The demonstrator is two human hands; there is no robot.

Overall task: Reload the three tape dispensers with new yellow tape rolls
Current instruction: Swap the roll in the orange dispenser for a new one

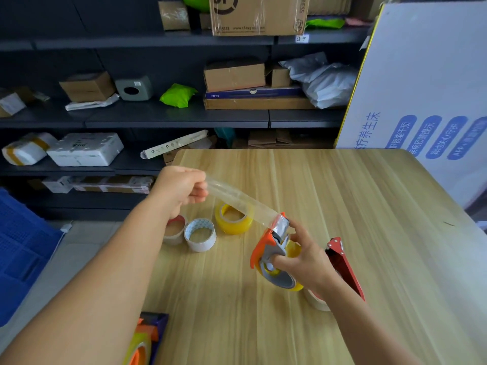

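Note:
My right hand (pixel 307 262) grips an orange and grey tape dispenser (pixel 270 248) with a yellow roll in it, held above the wooden table (pixel 355 206). My left hand (pixel 181 189) pinches the free end of a clear tape strip (pixel 242 200) stretched from the dispenser's mouth up to the left. A loose yellow tape roll (pixel 233 218) stands on the table beneath the strip. A red dispenser (pixel 342 264) lies to the right, partly behind my right wrist. Another dispenser (pixel 147 338), orange and purple with a yellow roll, sits at the table's near left edge.
Two spent whitish cores (pixel 200 234) (pixel 175 230) stand left of the yellow roll. A pale roll (pixel 316 301) peeks out under my right forearm. Dark shelves (pixel 158 117) with parcels fill the back. A white printed board (pixel 421 88) leans at the right, a blue crate (pixel 23 254) is at the left.

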